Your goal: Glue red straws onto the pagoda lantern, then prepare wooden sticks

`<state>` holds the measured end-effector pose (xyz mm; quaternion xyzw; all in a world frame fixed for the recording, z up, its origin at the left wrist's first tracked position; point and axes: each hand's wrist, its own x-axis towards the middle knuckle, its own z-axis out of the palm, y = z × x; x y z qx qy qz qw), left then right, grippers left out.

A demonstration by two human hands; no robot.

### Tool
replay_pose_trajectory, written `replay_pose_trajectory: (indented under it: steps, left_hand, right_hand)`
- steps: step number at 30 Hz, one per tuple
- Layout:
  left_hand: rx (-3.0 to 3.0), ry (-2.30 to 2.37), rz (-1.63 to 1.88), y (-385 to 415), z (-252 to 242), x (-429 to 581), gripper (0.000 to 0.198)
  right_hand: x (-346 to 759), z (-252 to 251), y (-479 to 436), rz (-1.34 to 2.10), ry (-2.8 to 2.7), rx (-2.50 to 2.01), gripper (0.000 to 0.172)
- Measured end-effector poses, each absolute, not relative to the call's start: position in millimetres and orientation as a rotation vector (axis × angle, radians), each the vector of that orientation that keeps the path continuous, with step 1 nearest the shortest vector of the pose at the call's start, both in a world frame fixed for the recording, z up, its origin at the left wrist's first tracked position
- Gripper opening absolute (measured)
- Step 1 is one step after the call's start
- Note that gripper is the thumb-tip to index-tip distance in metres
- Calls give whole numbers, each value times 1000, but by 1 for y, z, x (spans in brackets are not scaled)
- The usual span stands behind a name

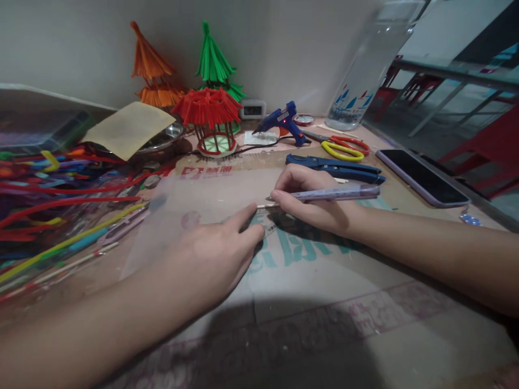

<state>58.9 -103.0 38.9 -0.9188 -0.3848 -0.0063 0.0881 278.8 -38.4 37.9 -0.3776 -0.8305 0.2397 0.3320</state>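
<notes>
My right hand (302, 194) grips a pale purple pen (336, 193), with its tip pointing left, just above a short thin wooden stick (265, 206). Index finger and thumb stretched apart, my left hand (219, 246) lies on the work surface. Its index fingertip touches the left end of the stick; the other fingers are mostly hidden beneath the palm. Under both hands spreads a translucent sheet (162, 216) over printed cardboard (405, 259). Small dark marks show near the left thumb, too faint to make out.
Behind the hands stand a red pipe-cleaner pavilion (208, 108), a blue glue gun (284, 121), scissors (344, 149), blue pliers (336, 167) and a clear bottle (360, 81). A phone (421, 175) lies at right. Colourful pipe cleaners (60, 194) are heaped at left.
</notes>
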Motion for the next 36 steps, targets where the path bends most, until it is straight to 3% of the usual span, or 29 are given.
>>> replay_pose_trajectory:
  steps: [6, 36]
  left_hand:
    - [-2711, -1170, 19, -104, 39, 60, 24]
    - [-2722, -1198, 72, -105, 43, 61, 23]
  right_hand:
    - [278, 36, -35, 681, -2189, -993, 27]
    - [276, 33, -34, 622, -2269, -1021, 25]
